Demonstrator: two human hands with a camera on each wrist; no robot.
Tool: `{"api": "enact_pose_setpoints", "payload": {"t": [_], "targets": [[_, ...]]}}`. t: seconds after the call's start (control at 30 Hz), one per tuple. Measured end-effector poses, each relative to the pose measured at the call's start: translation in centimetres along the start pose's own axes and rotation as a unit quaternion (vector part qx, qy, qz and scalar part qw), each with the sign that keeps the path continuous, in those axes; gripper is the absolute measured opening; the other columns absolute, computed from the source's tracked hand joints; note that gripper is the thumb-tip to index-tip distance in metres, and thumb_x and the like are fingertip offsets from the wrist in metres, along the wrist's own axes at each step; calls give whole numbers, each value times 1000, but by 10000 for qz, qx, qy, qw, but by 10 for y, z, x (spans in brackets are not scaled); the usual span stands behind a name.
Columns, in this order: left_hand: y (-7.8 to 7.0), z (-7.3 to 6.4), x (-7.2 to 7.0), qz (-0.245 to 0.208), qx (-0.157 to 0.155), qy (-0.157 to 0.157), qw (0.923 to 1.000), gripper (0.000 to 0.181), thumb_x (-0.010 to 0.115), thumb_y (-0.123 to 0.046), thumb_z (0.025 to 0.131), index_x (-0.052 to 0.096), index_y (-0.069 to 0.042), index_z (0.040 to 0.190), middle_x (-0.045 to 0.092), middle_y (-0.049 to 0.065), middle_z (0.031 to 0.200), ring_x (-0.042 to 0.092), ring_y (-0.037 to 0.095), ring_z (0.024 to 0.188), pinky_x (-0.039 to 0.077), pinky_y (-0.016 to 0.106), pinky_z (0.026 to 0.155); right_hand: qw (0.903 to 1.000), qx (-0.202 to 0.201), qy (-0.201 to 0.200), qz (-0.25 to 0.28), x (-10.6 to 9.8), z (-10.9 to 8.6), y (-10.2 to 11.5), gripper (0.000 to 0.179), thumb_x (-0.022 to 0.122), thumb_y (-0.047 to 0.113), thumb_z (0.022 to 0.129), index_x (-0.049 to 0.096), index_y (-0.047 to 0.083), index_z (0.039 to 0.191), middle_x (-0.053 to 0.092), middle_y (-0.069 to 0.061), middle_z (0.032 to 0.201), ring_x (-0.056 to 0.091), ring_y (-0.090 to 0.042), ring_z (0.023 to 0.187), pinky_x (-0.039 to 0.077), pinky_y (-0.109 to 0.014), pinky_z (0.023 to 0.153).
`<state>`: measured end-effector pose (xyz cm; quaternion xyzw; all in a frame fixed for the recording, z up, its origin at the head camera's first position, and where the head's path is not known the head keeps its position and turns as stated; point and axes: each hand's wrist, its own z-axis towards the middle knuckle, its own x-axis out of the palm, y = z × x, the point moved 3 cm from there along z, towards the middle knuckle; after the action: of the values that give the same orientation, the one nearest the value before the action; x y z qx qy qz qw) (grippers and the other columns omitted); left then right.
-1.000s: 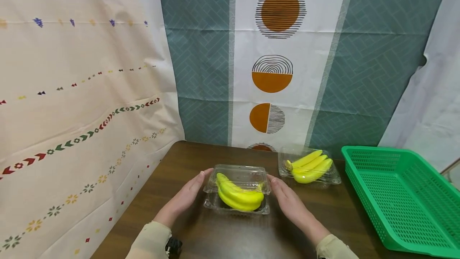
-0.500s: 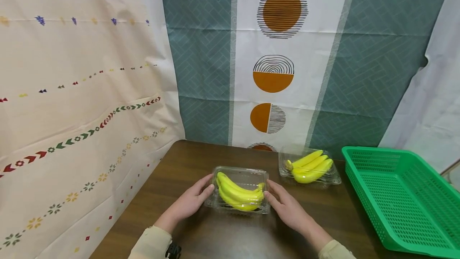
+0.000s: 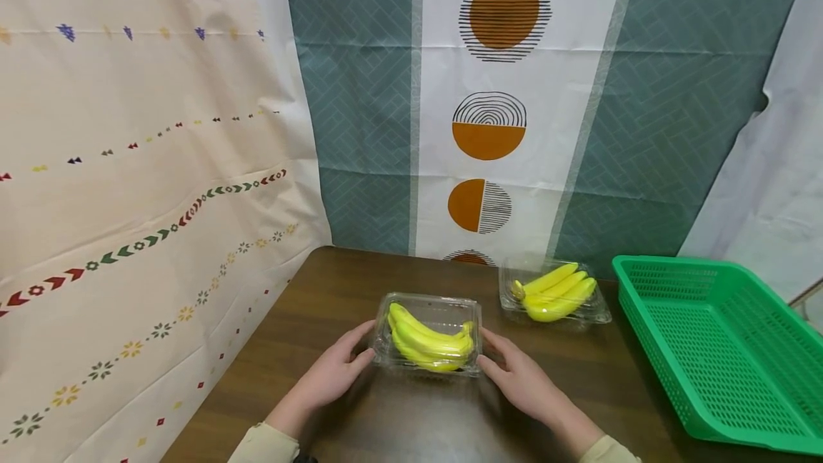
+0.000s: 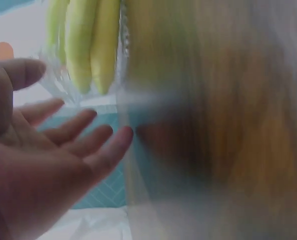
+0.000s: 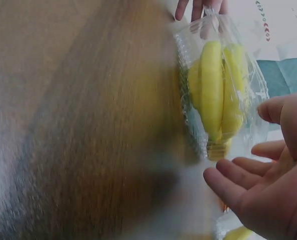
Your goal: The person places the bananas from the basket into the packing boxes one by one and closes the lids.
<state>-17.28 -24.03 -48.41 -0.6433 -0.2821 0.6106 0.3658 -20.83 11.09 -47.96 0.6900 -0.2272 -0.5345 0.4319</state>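
Note:
A clear plastic clamshell box (image 3: 445, 301) with its lid down sits on the brown table. Inside lies a bunch of yellow bananas (image 3: 424, 340). My left hand (image 3: 331, 371) is at the box's left end, thumb by the front corner, and my right hand (image 3: 526, 379) mirrors it at the right end. In the left wrist view, the fingers (image 4: 76, 127) are spread and relaxed beside the box. Loosely extended, the right fingers (image 5: 241, 175) sit just off the box's end in the right wrist view. Neither hand grips it.
Farther back on the right stands a second clear box (image 3: 512, 271) with bananas (image 3: 556, 293) in it. A green plastic basket (image 3: 651, 352) occupies the table's right side. Patterned cloths (image 3: 360, 113) hang behind and along the left edge.
The box's lid, slightly raised a second ago, has come down flush. Both thumbs came onto the front corners, then the hands eased outward and slightly down along the ends.

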Motion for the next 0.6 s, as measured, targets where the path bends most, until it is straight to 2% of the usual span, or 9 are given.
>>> {"api": "enact_pose_setpoints", "payload": {"t": [0.27, 0.37, 0.47, 0.6], "targets": [[-11, -5, 1, 658, -233, -580, 9959, 50, 68, -27, 110, 62, -1, 153, 57, 22, 157, 59, 43, 140, 50, 64, 111, 9989, 294, -168, -329, 1, -2, 5, 62, 68, 36, 112, 53, 2, 163, 55, -21, 161, 62, -40, 139, 52, -61, 110], [-13, -5, 2, 836, -170, -665, 9941, 34, 68, -24, 110, 73, -3, 136, 58, 24, 155, 58, 45, 140, 49, 64, 112, 9969, 393, -264, -624, 1, -3, 8, 59, 69, 38, 110, 60, 2, 156, 59, -19, 156, 66, -39, 134, 54, -61, 107], [-14, -5, 2, 921, -165, -712, 9931, 18, 68, -22, 109, 79, -10, 114, 58, 25, 155, 57, 46, 142, 49, 63, 111, 9946, 420, -298, -898, 1, -4, 11, 50, 69, 39, 110, 70, 3, 145, 61, -18, 154, 67, -39, 131, 54, -62, 106], [-16, -4, 3, 957, -188, -803, 9920, 16, 66, -19, 107, 76, -16, 94, 61, 24, 153, 59, 46, 140, 50, 61, 109, 9934, 400, -284, -1040, 2, -5, 14, 35, 68, 39, 110, 81, 10, 124, 65, -14, 151, 68, -38, 129, 53, -62, 105]]}}
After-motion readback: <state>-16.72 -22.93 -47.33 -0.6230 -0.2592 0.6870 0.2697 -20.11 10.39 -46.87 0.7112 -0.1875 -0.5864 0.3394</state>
